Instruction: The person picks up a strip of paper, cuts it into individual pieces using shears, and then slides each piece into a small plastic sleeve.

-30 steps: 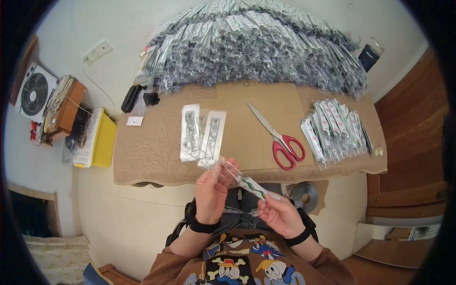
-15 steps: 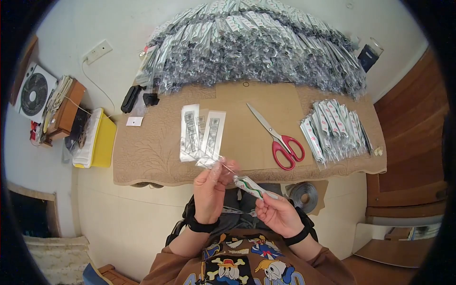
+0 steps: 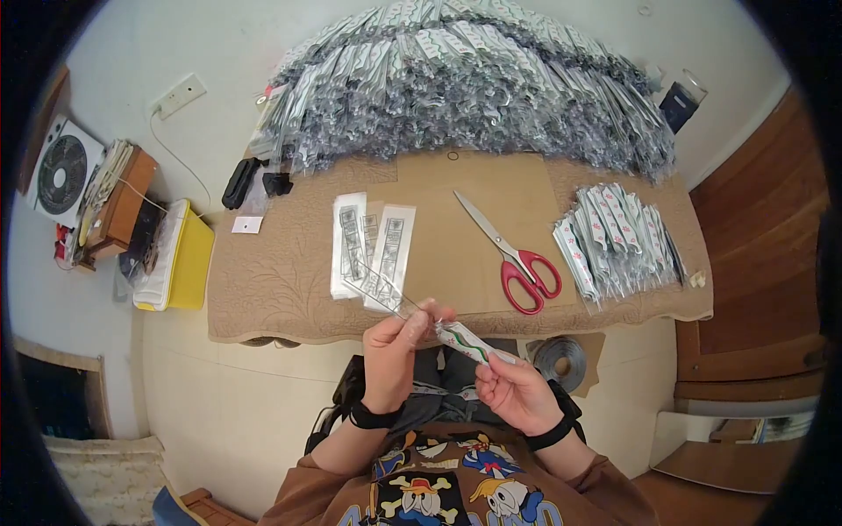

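Note:
My right hand (image 3: 517, 393) is closed on the lower end of a slim white packet (image 3: 465, 342) with a green wavy line and small red marks. The packet slants up and left in front of the table edge. At its upper end my left hand (image 3: 393, 355) is closed, thumb and fingers pinching clear plastic. From those fingers a thin, see-through strip (image 3: 386, 292) with dark edges sticks out up and left, overlapping the printed clear sleeves (image 3: 392, 254) on the table. What exactly the left fingers grip is partly hidden.
Red-handled scissors (image 3: 517, 263) lie on a cardboard sheet (image 3: 438, 202). To the right is a bundle of similar packets (image 3: 614, 237); a large heap of packets (image 3: 474, 96) lines the back. A black object (image 3: 239, 182) sits at left. Below the table edge rests a grey roll (image 3: 561, 364).
My left hand has shifted right, up to the packet's upper end. The thin clear strip now points up-left over the printed sleeves. My right hand keeps its hold on the packet, almost unmoved.

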Motion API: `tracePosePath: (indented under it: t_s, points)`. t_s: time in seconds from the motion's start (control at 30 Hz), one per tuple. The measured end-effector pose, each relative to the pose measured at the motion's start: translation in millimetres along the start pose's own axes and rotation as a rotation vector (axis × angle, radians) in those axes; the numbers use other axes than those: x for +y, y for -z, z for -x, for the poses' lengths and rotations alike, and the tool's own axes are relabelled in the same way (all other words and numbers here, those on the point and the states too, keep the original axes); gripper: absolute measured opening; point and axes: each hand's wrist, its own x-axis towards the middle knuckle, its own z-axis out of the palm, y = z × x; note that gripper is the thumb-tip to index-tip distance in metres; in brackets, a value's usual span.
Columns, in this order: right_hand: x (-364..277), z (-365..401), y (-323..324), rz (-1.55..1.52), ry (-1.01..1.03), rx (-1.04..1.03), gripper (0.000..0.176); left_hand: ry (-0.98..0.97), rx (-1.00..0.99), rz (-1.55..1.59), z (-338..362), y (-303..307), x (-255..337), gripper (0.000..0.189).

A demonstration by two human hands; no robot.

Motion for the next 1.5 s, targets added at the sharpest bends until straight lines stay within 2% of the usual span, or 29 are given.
tracePosePath:
  t_s: [0.03,0.17,0.27,0.37,0.47,0.53,0.67,0.73,0.8,0.9,1.0,1.1,1.27,1.33,1.4,1.47,1.5]
  points:
    - [0,0,2,-0.020,-0.007,-0.013,0.020,-0.030,-0.025,-0.087,0,0,1,0.024]
    - [1,-1,3,-0.079,-0.011,-0.034,0.020,-0.049,0.032,-0.107,-1,3,1,0.024]
    - [3,-2,-1,-0.121,0.018,-0.025,0.020,-0.064,0.063,-0.050,-1,1,-4,0.024]
    - [9,-6,-1,-0.190,0.041,-0.110,0.021,-0.061,0.087,-0.004,-1,-2,-6,0.024]
    - [11,-5,-6,-0.027,0.037,-0.002,0.019,-0.043,0.108,0.032,0,-3,-5,0.025]
    - [10,-4,-8,0.055,0.034,0.054,0.018,0.015,0.048,0.009,1,-4,0,0.025]
    - [8,-5,-13,-0.084,0.098,0.020,0.014,0.064,-0.012,-0.068,4,-7,-2,0.026]
    - [13,-8,-12,-0.063,0.055,-0.021,0.014,0.076,-0.022,-0.102,6,-9,-6,0.027]
    - [16,-11,-9,-0.052,0.030,-0.041,0.014,0.153,-0.134,-0.060,8,-9,-11,0.028]
    - [18,-16,-1,-0.210,-0.009,-0.181,0.016,0.233,-0.235,-0.046,7,-5,-11,0.028]
    - [20,-18,-7,-0.259,-0.026,-0.201,0.017,0.333,-0.327,-0.067,7,-4,-9,0.029]
    - [21,-17,-13,-0.265,-0.034,-0.208,0.018,0.106,-0.072,0.227,16,-22,-10,0.029]
    - [21,-19,-16,-0.249,0.009,-0.225,0.019,0.132,-0.044,0.108,22,-11,-23,0.024]
    - [20,-20,-16,-0.261,0.031,-0.233,0.020,0.204,-0.072,0.055,25,-14,-26,0.025]
    - [13,-20,-14,-0.196,-0.067,-0.243,0.021,0.239,-0.087,0.029,23,-14,-23,0.026]
    - [11,-17,-14,-0.170,-0.112,-0.245,0.022,0.133,-0.088,0.058,9,-5,-7,0.025]
    - [10,-13,-18,-0.091,-0.073,-0.148,0.022,0.076,-0.086,0.076,6,-3,-2,0.024]
